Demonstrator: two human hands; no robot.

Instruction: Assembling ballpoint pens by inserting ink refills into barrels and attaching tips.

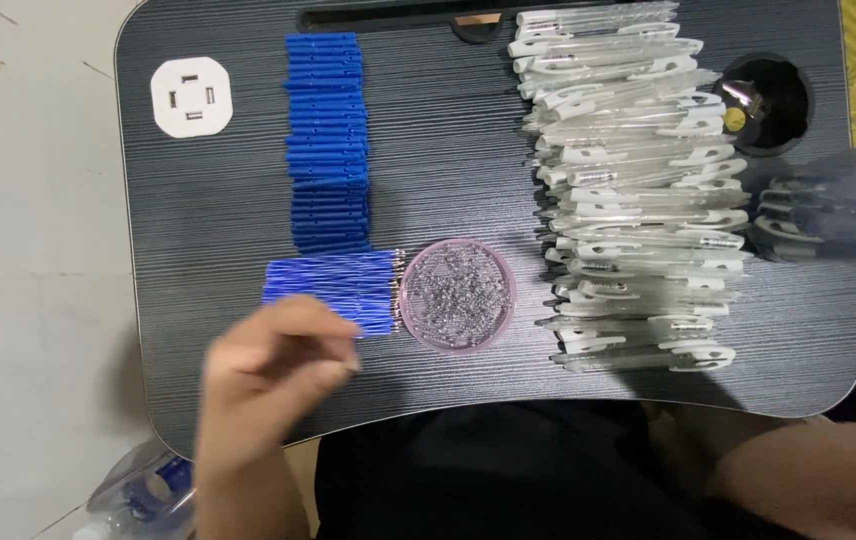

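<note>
- Blue pen refills [333,285] lie in a flat bundle on the dark lap desk [448,130], tips touching a pink dish of small springs [458,295].
- My left hand [268,380] hovers just beside them, blurred; fingers curled, and I cannot tell whether they pinch one.
- My right hand is out of view.
- Blue caps [326,140] and clear pen barrels [638,190] sit stacked beyond.
- Risk, as I judge it: a careless sweep could nudge the dish and scatter the springs.
</note>
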